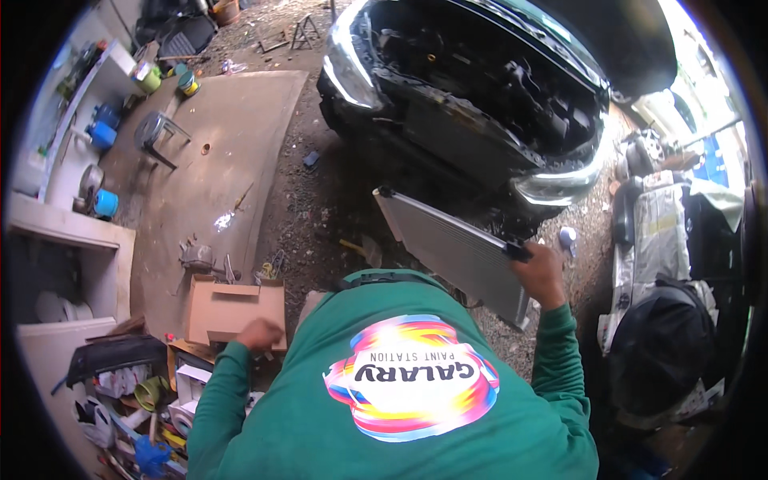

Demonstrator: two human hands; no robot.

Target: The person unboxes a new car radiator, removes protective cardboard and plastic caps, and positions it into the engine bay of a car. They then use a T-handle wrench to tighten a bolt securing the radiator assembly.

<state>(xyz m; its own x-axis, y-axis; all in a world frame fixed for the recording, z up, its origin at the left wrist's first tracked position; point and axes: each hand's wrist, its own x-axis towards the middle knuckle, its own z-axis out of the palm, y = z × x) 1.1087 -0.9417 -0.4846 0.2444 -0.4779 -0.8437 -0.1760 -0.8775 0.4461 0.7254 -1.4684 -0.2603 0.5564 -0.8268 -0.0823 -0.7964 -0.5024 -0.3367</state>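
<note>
Gripping the near corner of a long flat silver radiator panel with black end caps (pixel 456 248), the right hand (pixel 540 272) is closed over its black end piece, while the panel's far end reaches toward the black car with its bonnet raised and front bumper removed (pixel 480 104). The panel hangs tilted above the gravel and dirt floor (pixel 320 208), held only at that one corner as far as can be seen. The left hand (pixel 258 334) is curled into a loose fist at the edge of a brown open cardboard box (pixel 232 308); whether it actually grips the flap I cannot tell.

Judging from this, the main risk is the panel twisting or slipping: a one-handed hold at a corner leaves its length unsupported, so the far end could swing into the car's exposed front or drop onto the gravel and bend its thin fins. With the body leaning left toward the box and the arms spread wide, balance looks poor, and the tools scattered beside the box (pixel 272 264) could catch a foot.
</note>
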